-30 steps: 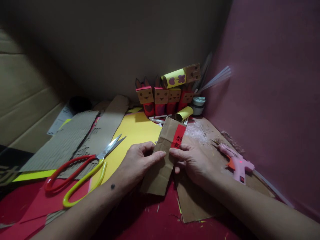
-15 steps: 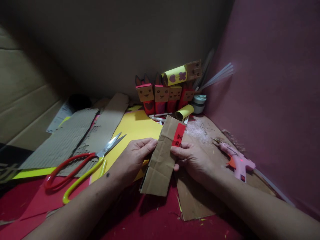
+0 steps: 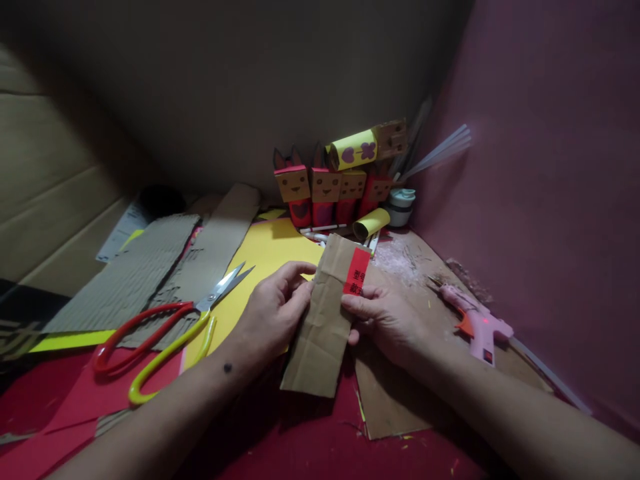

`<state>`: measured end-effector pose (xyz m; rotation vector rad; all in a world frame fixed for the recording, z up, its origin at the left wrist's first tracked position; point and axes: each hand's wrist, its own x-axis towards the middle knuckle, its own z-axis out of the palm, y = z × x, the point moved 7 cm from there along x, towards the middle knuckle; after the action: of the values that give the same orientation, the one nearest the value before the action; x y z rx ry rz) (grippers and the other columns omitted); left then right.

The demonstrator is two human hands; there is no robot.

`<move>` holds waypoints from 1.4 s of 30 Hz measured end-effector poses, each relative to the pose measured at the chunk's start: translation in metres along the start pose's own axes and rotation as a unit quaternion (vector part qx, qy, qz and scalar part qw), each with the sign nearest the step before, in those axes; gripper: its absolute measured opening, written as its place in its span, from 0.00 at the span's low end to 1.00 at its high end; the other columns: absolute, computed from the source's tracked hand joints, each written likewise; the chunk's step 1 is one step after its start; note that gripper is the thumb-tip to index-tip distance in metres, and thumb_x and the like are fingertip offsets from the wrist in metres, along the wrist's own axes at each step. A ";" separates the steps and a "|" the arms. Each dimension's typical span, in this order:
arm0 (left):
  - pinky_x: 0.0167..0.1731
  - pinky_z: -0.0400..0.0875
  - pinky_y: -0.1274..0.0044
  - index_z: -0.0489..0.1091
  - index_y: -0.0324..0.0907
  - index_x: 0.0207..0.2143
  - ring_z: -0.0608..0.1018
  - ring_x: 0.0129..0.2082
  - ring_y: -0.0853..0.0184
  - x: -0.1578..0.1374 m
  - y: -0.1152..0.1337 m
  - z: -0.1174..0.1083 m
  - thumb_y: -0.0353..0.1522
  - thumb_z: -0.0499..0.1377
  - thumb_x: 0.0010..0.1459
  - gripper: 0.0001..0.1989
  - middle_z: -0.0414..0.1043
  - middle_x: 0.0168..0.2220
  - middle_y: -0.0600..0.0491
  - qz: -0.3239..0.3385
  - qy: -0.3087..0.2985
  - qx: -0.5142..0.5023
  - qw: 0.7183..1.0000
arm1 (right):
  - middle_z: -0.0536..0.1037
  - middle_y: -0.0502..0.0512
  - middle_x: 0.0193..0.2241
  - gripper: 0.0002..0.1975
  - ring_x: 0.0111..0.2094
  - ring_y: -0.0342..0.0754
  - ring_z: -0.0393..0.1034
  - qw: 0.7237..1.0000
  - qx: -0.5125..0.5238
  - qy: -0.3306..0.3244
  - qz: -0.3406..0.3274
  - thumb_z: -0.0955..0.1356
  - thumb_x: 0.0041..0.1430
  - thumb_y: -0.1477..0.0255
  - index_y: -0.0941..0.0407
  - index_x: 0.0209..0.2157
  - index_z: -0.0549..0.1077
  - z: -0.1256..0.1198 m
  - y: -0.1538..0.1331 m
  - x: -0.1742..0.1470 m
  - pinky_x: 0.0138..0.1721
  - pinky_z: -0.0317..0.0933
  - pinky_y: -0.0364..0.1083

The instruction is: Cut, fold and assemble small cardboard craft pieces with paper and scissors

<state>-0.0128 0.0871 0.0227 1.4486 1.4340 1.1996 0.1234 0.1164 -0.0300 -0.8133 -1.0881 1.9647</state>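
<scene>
A strip of brown cardboard (image 3: 320, 320), creased and apparently folded, is held tilted above the red table. It bears a red label (image 3: 358, 270) with dark characters near its upper right. My left hand (image 3: 280, 303) pinches the strip's left edge between thumb and fingers. On the opposite edge, just below the label, my right hand (image 3: 383, 317) grips it with the thumb on top and fingers behind. Scissors (image 3: 210, 303) with one red and one yellow handle lie to the left, blades apart. To the right rests a pink glue gun (image 3: 477, 320) with an orange trigger.
Several cardboard animal figures (image 3: 325, 187) stand at the back, one more lying on top. A yellow tube (image 3: 371, 224) and a lidded jar (image 3: 400, 207) sit beside them. Corrugated cardboard (image 3: 130, 273) and yellow paper (image 3: 275, 247) cover the left. Glue sticks (image 3: 443, 150) lean at the wall.
My left hand has shifted its hold on the strip's edge, its index finger now raised and bent higher. The right hand keeps its grip and the strip has barely moved.
</scene>
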 end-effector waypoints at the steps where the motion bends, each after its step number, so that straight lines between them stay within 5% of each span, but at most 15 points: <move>1: 0.25 0.67 0.77 0.67 0.42 0.42 0.74 0.26 0.67 -0.001 0.001 -0.001 0.35 0.56 0.58 0.11 0.73 0.27 0.55 0.018 0.014 0.009 1.000 | 0.80 0.60 0.27 0.12 0.19 0.41 0.70 1.000 -0.003 0.003 -0.001 0.75 0.47 0.69 0.63 0.32 0.80 -0.001 0.001 0.000 0.16 0.64 0.36; 6: 0.30 0.67 0.78 0.67 0.43 0.35 0.74 0.29 0.70 -0.006 0.009 -0.003 0.31 0.54 0.59 0.03 0.72 0.29 0.56 0.102 0.041 0.095 0.989 | 0.80 0.59 0.28 0.12 0.19 0.41 0.70 1.000 -0.012 0.008 0.002 0.75 0.47 0.69 0.63 0.33 0.80 -0.002 0.003 0.000 0.18 0.64 0.37; 18: 0.29 0.67 0.79 0.68 0.41 0.34 0.74 0.28 0.71 -0.006 0.011 -0.004 0.30 0.53 0.59 0.05 0.73 0.29 0.57 0.129 0.044 0.166 0.977 | 0.79 0.60 0.26 0.13 0.21 0.44 0.69 0.999 -0.025 0.021 0.024 0.76 0.42 0.67 0.63 0.28 0.78 -0.004 0.002 0.000 0.16 0.62 0.39; 26: 0.27 0.68 0.78 0.63 0.39 0.44 0.74 0.25 0.71 -0.011 0.019 -0.002 0.29 0.51 0.59 0.11 0.73 0.28 0.56 0.185 0.085 0.227 0.952 | 0.79 0.62 0.29 0.15 0.21 0.43 0.69 0.999 -0.031 0.011 0.020 0.75 0.46 0.67 0.64 0.33 0.78 -0.004 0.003 -0.001 0.18 0.61 0.39; 29: 0.28 0.68 0.78 0.63 0.39 0.45 0.74 0.26 0.71 -0.010 0.018 -0.002 0.31 0.51 0.60 0.11 0.73 0.28 0.55 0.166 0.083 0.200 0.962 | 0.79 0.62 0.30 0.15 0.20 0.42 0.70 0.999 -0.028 0.011 0.021 0.75 0.46 0.68 0.64 0.35 0.78 -0.005 0.003 -0.002 0.17 0.60 0.39; 33: 0.26 0.68 0.78 0.66 0.39 0.46 0.73 0.26 0.70 -0.004 0.006 -0.002 0.39 0.56 0.58 0.16 0.71 0.26 0.56 0.061 0.039 0.057 0.996 | 0.79 0.58 0.27 0.16 0.15 0.41 0.67 0.997 -0.042 0.036 0.045 0.74 0.47 0.66 0.61 0.37 0.78 -0.006 0.004 -0.006 0.12 0.51 0.38; 37: 0.31 0.71 0.79 0.72 0.41 0.42 0.76 0.32 0.68 -0.003 0.004 0.007 0.39 0.61 0.54 0.15 0.77 0.32 0.54 0.002 -0.041 -0.080 0.996 | 0.77 0.54 0.24 0.14 0.16 0.38 0.64 0.998 -0.050 0.040 0.003 0.74 0.46 0.68 0.61 0.34 0.78 0.002 -0.007 -0.011 0.17 0.57 0.39; 42: 0.27 0.70 0.82 0.76 0.43 0.31 0.75 0.29 0.69 -0.008 0.005 0.006 0.39 0.61 0.54 0.10 0.77 0.29 0.55 -0.021 -0.036 -0.071 0.997 | 0.75 0.52 0.21 0.13 0.19 0.39 0.64 0.999 -0.030 0.023 -0.020 0.75 0.46 0.66 0.61 0.31 0.80 0.016 -0.015 -0.019 0.20 0.56 0.38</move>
<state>-0.0051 0.0797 0.0249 1.3442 1.2994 1.1864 0.1253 0.0997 -0.0062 -0.8584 -1.1313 1.8799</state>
